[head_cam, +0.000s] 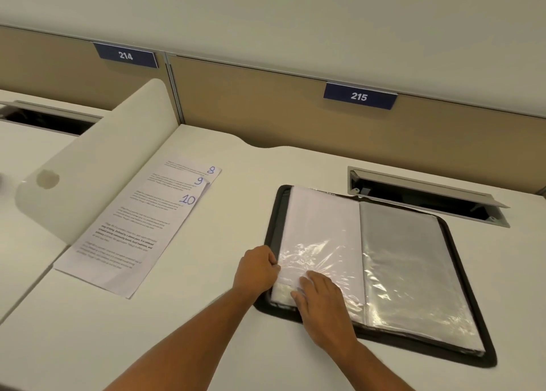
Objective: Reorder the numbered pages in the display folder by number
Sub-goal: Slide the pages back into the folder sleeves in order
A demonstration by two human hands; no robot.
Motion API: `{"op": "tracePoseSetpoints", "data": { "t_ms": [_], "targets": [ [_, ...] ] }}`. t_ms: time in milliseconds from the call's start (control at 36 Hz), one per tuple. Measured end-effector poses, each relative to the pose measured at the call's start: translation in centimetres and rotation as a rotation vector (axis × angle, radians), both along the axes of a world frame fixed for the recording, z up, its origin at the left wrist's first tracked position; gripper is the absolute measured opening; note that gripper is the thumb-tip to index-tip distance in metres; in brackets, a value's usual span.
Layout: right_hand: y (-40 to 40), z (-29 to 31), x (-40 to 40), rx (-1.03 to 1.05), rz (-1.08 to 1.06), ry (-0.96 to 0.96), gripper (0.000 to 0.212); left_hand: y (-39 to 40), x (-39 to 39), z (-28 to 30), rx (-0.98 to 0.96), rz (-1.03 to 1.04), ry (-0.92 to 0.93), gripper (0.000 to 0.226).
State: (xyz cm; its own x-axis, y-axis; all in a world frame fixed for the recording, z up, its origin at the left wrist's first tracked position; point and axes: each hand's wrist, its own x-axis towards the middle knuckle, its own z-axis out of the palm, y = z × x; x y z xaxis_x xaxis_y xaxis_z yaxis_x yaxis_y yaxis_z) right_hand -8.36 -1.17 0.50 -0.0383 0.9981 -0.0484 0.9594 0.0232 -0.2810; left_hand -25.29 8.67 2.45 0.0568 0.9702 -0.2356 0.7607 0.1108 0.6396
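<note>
Black-edged and lying open flat on the white bench, the display folder sits in front of you, right of centre, just before the open cable hatch. Its left-hand sleeve holds a white sheet under crinkled clear plastic; the right-hand sleeve looks grey and glossy. Your left hand is at the folder's left edge, fingers curled and pinching the outer edge of that left sleeve. Your right hand lies on the lower part of the same sleeve, fingers fairly straight and pressing on the plastic near its bottom corner. Well apart to the left, three loose pages lie fanned on the bench beside a white divider panel, their handwritten blue numbers 8, 9 and 10 showing at the top right corners, with 10 uppermost. Behind, the tan partition carries blue labels reading 214 and 215.
</note>
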Motion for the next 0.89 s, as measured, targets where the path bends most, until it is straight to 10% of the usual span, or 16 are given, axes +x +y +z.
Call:
{"op": "tracePoseSetpoints", "data": {
  "t_ms": [250, 889],
  "targets": [
    [6.9, 1.5, -4.3, 0.114, 0.066, -0.056, 0.025, 4.8, -5.7, -0.8, 0.056, 0.075, 0.046, 0.012],
    [32.1, 4.9, -16.8, -0.118, 0.054, 0.089, 0.042, 28.4, -23.4, 0.7, 0.316, 0.147, 0.215, 0.041]
  ]
}}
